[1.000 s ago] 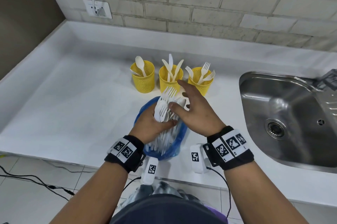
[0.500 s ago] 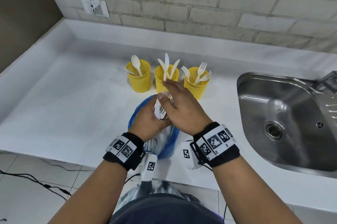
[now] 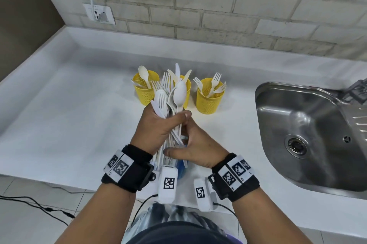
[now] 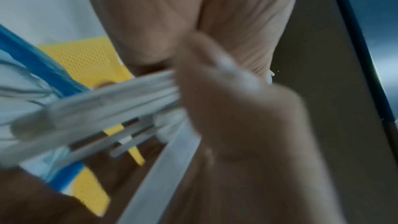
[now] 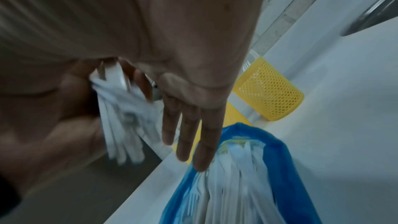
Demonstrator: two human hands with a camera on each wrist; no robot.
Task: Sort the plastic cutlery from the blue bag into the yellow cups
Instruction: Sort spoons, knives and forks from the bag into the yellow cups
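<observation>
My left hand [image 3: 160,130] grips a thick bundle of white plastic cutlery [image 3: 170,96] and holds it upright above the counter, in front of the middle cup. The bundle [image 5: 120,125] mixes forks and spoons. My right hand [image 3: 198,148] sits just below and right of it, fingers straight, with the fingertips [image 5: 200,159] touching the cutlery left in the blue bag [image 5: 280,159]. Three yellow mesh cups stand in a row behind: the left cup [image 3: 146,92] holds spoons, the middle cup [image 3: 188,88] knives, the right cup [image 3: 209,98] forks. The left wrist view is blurred.
A steel sink [image 3: 309,136] is set into the white counter [image 3: 69,120] on the right. A brick wall with a socket [image 3: 99,14] rises behind. The counter's front edge runs just under my wrists, with cables on the floor at the left.
My left hand has lifted the cutlery bundle up out of the blue bag. My right hand has left the top of the bundle and dropped to the bag below it.
</observation>
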